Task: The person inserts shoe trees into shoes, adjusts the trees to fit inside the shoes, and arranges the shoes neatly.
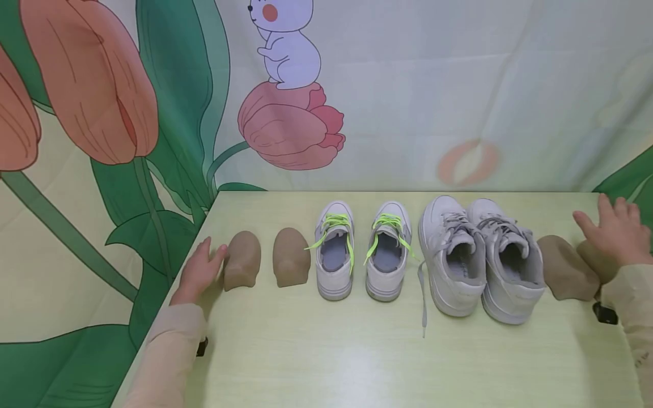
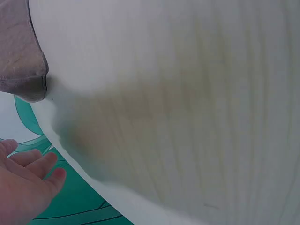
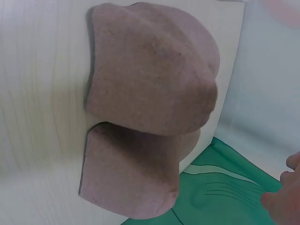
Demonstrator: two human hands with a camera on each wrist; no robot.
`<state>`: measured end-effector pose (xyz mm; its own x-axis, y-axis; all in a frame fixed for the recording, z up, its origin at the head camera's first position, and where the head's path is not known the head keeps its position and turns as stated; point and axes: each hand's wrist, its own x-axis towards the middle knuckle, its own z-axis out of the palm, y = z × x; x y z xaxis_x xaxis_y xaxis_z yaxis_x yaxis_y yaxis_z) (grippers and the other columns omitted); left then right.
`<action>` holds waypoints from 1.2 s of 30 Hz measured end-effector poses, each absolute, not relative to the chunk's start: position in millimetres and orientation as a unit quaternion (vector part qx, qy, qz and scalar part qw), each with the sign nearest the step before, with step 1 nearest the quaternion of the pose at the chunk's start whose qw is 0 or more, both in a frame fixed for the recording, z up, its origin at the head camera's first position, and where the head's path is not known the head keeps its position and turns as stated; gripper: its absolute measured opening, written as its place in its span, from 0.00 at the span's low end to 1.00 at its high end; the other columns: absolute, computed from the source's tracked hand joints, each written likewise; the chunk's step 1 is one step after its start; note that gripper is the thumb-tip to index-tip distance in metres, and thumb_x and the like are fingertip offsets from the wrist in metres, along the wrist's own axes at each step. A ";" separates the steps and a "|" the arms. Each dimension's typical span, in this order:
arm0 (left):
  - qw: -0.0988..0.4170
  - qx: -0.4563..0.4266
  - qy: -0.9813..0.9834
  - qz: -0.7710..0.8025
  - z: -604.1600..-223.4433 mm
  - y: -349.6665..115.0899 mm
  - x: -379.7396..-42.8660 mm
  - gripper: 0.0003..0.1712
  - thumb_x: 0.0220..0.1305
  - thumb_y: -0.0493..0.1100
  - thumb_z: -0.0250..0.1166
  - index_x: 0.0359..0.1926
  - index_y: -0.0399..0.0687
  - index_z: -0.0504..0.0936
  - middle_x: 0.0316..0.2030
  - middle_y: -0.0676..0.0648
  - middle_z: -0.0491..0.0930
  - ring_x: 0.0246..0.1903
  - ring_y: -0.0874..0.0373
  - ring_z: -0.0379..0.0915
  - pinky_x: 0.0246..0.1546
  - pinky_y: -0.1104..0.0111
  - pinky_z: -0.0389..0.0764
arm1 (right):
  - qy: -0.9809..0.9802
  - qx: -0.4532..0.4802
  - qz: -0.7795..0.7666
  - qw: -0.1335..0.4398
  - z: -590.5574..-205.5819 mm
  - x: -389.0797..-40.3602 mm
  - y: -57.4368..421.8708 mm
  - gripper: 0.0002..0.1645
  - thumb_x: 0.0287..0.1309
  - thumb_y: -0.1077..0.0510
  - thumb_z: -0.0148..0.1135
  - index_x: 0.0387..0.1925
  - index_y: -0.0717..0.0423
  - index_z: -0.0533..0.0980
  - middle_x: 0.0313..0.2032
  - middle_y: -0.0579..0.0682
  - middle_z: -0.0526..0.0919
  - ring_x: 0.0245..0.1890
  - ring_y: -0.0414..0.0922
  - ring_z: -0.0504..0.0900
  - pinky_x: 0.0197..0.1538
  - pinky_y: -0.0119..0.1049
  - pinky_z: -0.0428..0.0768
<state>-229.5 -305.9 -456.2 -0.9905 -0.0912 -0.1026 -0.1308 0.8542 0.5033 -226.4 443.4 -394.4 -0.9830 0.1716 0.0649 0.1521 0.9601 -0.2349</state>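
Note:
At the table's left edge my left hand [image 1: 198, 274] has its fingers extended, thumb beside the leftmost brown moulded shoe insert [image 1: 242, 260]; the left wrist view shows this hand [image 2: 28, 187] holding nothing. A second, matching insert [image 1: 292, 258] lies to its right. On the far right my right hand [image 1: 618, 231] is spread over the back corner, its heel overlapping a larger brown insert [image 1: 598, 262] in the head view. Another large insert [image 1: 568, 269] leans close beside that one. In the right wrist view, both large inserts [image 3: 154, 70] lie beyond the fingertips [image 3: 267, 200].
Between the hands stand two small white sneakers with neon-green laces [image 1: 334, 277] and two larger white sneakers [image 1: 456, 294] with grey laces, one lace trailing on the table [image 1: 306, 351]. A curtain printed with tulips [image 1: 433, 85] hangs behind the table's back edge.

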 end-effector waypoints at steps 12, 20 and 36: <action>0.011 -0.043 0.957 0.285 -460.9 -299.5 -224.8 0.43 0.64 0.62 0.35 0.65 0.32 0.44 0.64 0.30 0.47 0.63 0.36 0.42 0.61 0.49 0.48 | -0.988 -0.075 0.130 0.040 -391.2 -225.4 434.2 0.48 0.60 0.34 0.25 0.65 0.67 0.32 0.61 0.76 0.33 0.61 0.71 0.32 0.49 0.71 0.45; 0.008 -0.039 0.955 0.294 -461.3 -293.0 -223.3 0.43 0.63 0.64 0.34 0.66 0.36 0.45 0.65 0.33 0.48 0.64 0.37 0.44 0.61 0.49 0.49 | -0.986 -0.073 0.138 0.053 -402.1 -225.0 435.1 0.48 0.60 0.34 0.26 0.65 0.66 0.32 0.62 0.76 0.36 0.61 0.71 0.33 0.49 0.71 0.45; -0.001 -0.006 0.954 0.300 -460.4 -285.5 -219.9 0.43 0.63 0.64 0.38 0.65 0.35 0.49 0.65 0.33 0.50 0.63 0.38 0.46 0.60 0.48 0.50 | -0.988 -0.072 0.127 0.056 -407.5 -220.0 431.3 0.47 0.61 0.35 0.28 0.65 0.68 0.36 0.62 0.76 0.37 0.61 0.71 0.35 0.48 0.71 0.46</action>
<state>-219.9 -285.5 -460.4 -0.9999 -0.0128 -0.0017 -0.0115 0.8202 0.5719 -220.0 431.3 -407.5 -0.9834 0.1568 0.0918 0.1284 0.9572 -0.2593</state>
